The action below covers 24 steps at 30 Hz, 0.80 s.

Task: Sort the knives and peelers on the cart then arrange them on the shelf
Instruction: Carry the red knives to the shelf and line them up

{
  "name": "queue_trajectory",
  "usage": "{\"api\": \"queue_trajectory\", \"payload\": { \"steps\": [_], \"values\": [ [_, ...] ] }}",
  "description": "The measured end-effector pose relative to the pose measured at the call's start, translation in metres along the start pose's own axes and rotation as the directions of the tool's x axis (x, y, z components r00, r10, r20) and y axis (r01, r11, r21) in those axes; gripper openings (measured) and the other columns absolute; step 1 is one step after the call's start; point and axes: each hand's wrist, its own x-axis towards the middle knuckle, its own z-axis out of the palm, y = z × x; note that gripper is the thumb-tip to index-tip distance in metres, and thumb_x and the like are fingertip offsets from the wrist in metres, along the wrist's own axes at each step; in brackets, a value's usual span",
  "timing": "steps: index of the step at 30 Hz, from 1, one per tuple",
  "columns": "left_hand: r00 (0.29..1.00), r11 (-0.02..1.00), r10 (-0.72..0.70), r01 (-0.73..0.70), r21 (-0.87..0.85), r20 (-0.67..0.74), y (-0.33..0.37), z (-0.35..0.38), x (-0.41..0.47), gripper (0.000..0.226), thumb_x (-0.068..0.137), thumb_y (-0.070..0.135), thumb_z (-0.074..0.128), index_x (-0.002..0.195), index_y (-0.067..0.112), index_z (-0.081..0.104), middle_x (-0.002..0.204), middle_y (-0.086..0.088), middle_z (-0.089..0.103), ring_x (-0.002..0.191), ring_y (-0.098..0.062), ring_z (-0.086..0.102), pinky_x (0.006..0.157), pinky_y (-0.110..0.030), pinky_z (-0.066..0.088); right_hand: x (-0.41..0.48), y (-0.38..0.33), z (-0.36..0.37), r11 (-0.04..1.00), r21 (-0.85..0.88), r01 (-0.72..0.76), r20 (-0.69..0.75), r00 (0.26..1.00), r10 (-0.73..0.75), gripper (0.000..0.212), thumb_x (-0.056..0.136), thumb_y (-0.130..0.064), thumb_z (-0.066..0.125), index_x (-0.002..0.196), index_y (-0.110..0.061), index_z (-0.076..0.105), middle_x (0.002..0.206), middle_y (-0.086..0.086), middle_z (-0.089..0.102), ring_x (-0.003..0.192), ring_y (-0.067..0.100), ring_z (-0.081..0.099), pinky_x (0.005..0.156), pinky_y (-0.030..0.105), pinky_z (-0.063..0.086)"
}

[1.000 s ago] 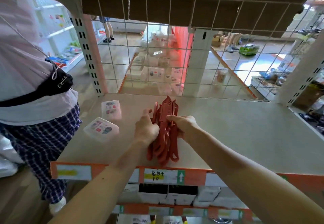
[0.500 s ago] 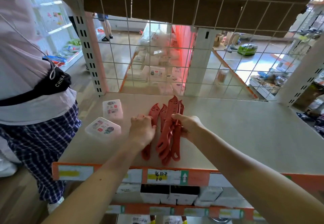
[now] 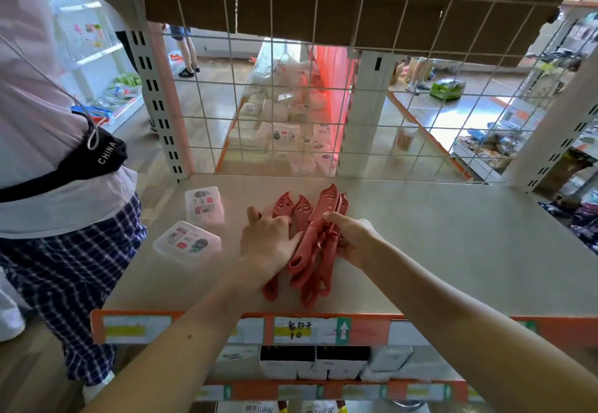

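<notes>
Trainee: Knives point(image 3: 324, 200) first, the red ones: where are they?

Supervisor: On the shelf point(image 3: 453, 244), near its front edge point(image 3: 365, 328), handles toward the person, tips toward the wire grid point(image 3: 291, 121). A few lie fanned at the left; the rest are bunched at the right.

Trainee: And the hands?

Supervisor: The left hand point(image 3: 268, 244) lies flat on the fanned ones, fingers fairly straight, pressing down. The right hand point(image 3: 356, 238) is curled round the bunch where handles meet blades.

Trainee: What can go wrong?

Supervisor: The handle ends sit close to the front edge. If the left hand drags a knife toward the person while spreading, I judge it could tip over the edge and drop. The bunch is the other worry: smooth plastic stacked on plastic, so a loosened grip may let it spill into a heap.

Trainee: The boxes?

Supervisor: Two clear boxes point(image 3: 204, 204) lie just left of the fan. A wide sweep leftward could shove them toward the bystander point(image 3: 58, 140) beside the shelf. Whether the blades are covered I cannot tell for sure, so fingers should stay off the edges
</notes>
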Motion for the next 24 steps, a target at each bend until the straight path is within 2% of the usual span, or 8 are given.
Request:
{"api": "queue_trajectory", "payload": {
  "steps": [3,5,11,16,20,24],
  "values": [
    [0.999,0.996,0.03,-0.033,0.088,0.039,0.007,-0.001,0.003,0.049,0.089,0.056,0.043,0.114,0.019,0.064,0.118,-0.005,0.057,0.12,-0.028,0.033,0.095,-0.036,0.038,0.0,0.0,-0.003,1.0,0.004,-0.004,-0.005,1.0,0.004,0.013,0.083,-0.01,0.065,0.076,-0.003,0.056,0.065,0.01,0.056,0.052,0.02,0.053,0.055,0.03,0.048],
    [0.998,0.995,0.034,-0.039,0.087,0.053,0.01,-0.002,0.008,0.051,0.088,0.058,0.043,0.113,0.018,0.063,0.115,-0.005,0.061,0.121,-0.028,0.035,0.094,-0.036,0.036,0.001,-0.001,-0.006,1.0,0.021,-0.002,-0.019,1.0,0.003,0.013,0.082,-0.009,0.065,0.075,-0.003,0.056,0.066,0.01,0.055,0.053,0.02,0.052,0.056,0.03,0.046],
    [0.99,0.996,0.079,-0.073,-0.05,0.117,0.018,-0.005,0.013,0.047,0.09,0.051,0.048,0.132,0.031,0.047,0.122,-0.005,0.063,0.127,-0.026,0.034,0.101,-0.038,0.031,-0.001,-0.006,-0.013,0.998,0.058,0.006,0.004,1.0,-0.006,0.013,0.084,-0.008,0.061,0.072,-0.004,0.055,0.063,0.009,0.054,0.051,0.019,0.05,0.052,0.027,0.044],
    [0.99,0.991,0.07,-0.054,-0.126,0.121,0.014,-0.007,0.015,0.043,0.084,0.057,0.053,0.12,0.034,0.058,0.119,0.003,0.065,0.125,-0.026,0.039,0.101,-0.037,0.034,-0.002,-0.005,-0.016,0.999,0.05,0.012,0.06,0.998,-0.015,0.019,0.087,-0.01,0.057,0.068,-0.006,0.057,0.046,0.003,0.054,0.032,0.012,0.049,0.038,0.017,0.042],
    [0.991,0.991,0.099,-0.091,-0.094,0.092,0.02,-0.011,0.011,0.053,0.088,0.051,0.051,0.138,0.04,0.038,0.125,-0.006,0.061,0.127,-0.03,0.04,0.104,-0.039,0.034,-0.003,-0.006,-0.017,1.0,-0.007,0.027,0.099,0.995,-0.027,0.016,0.088,-0.011,0.056,0.074,-0.005,0.059,0.046,0.003,0.056,0.03,0.011,0.05,0.036,0.017,0.043],
    [0.991,0.991,0.111,-0.105,-0.08,0.074,0.018,-0.015,0.01,0.045,0.091,0.041,0.047,0.136,0.043,0.04,0.119,-0.005,0.065,0.123,-0.028,0.042,0.103,-0.038,0.033,-0.004,-0.01,-0.019,0.998,-0.057,0.035,0.098,0.995,-0.03,0.013,0.088,-0.011,0.058,0.076,-0.007,0.059,0.05,0.004,0.057,0.028,0.009,0.05,0.035,0.016,0.042]
  ]
}}
